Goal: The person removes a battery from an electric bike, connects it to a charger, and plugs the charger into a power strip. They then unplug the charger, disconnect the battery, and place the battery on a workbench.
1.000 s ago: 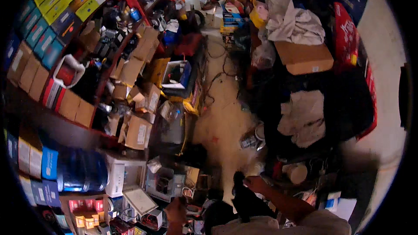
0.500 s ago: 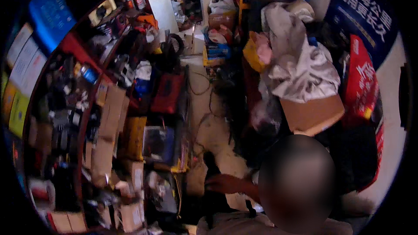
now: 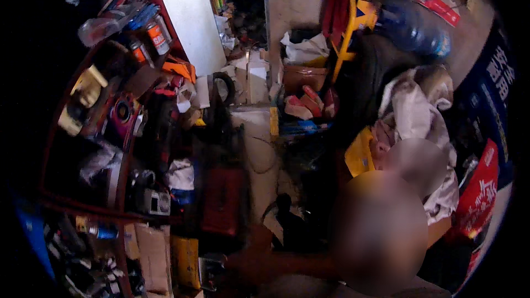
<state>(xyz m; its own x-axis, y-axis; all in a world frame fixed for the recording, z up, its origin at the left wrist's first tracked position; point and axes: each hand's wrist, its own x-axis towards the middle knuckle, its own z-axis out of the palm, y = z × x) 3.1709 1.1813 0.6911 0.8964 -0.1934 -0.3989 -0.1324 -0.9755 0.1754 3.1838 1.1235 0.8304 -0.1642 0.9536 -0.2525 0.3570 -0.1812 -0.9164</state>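
A forearm crosses low in the picture from the lower right, and I take it for my right arm. Its hand, my right hand (image 3: 248, 258), is dark and smeared, so its fingers and anything in them cannot be made out. It appears beside a yellow box (image 3: 185, 262) on the left and below a dark red case (image 3: 222, 201). Just above the forearm is a black shape (image 3: 290, 222) too dark to name. A blurred patch hides what lies to the right of the forearm. My left hand is not in view.
Cluttered shelves (image 3: 83, 208) with cans, tools and cartons line the left. A narrow strip of floor (image 3: 262, 182) runs ahead, with a thin cable on it. Along the right are a tyre (image 3: 369, 85), a large blue water bottle (image 3: 411, 28) and a pale cloth (image 3: 411, 113).
The view has swung up, showing more of the far doorway and the upper left shelf; the surroundings sit lower in the picture. The forearm has shifted lower, and its hand further left.
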